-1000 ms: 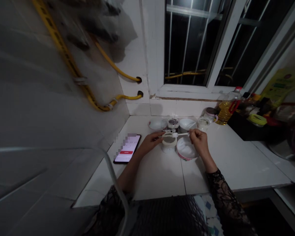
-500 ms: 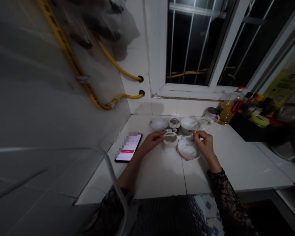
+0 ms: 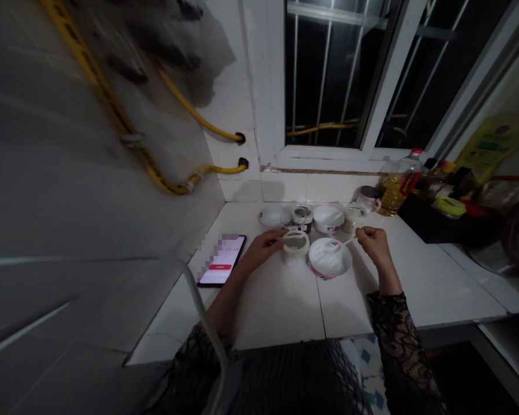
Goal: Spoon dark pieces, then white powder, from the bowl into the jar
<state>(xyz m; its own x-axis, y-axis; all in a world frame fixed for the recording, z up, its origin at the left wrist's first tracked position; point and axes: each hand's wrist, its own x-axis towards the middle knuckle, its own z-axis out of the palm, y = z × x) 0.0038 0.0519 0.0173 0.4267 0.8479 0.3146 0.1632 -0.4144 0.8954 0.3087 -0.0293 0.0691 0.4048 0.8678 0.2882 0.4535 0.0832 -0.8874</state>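
My right hand [image 3: 374, 245] pinches the handle of a small white spoon [image 3: 346, 242], whose tip is down in a bowl [image 3: 330, 273] of white stuff, perhaps powder. At the left, my left hand [image 3: 266, 249] has its fingers closed at the rim of a small round jar [image 3: 296, 253] with a pale rim. The jar's clear lid [image 3: 293, 218] appears to stand raised behind it. Behind these are a second jar [image 3: 303, 214] with dark contents, a white bowl [image 3: 327, 221] with a spoon in it, a shallow dish [image 3: 269, 217] and another pale jar [image 3: 353, 218].
A lit phone [image 3: 222, 260] lies on the white tiled counter [image 3: 277, 311], left of my arm. An oil bottle [image 3: 395, 187] and a lidded mug [image 3: 367, 199] stand at the back right, beside a dark rack [image 3: 428, 225] of condiments. Yellow pipe [image 3: 155, 173] runs along the wall.
My right hand has moved right, bringing the spoon from beside the jar into the bowl. My left hand stays at the jar. The view has shifted slightly.
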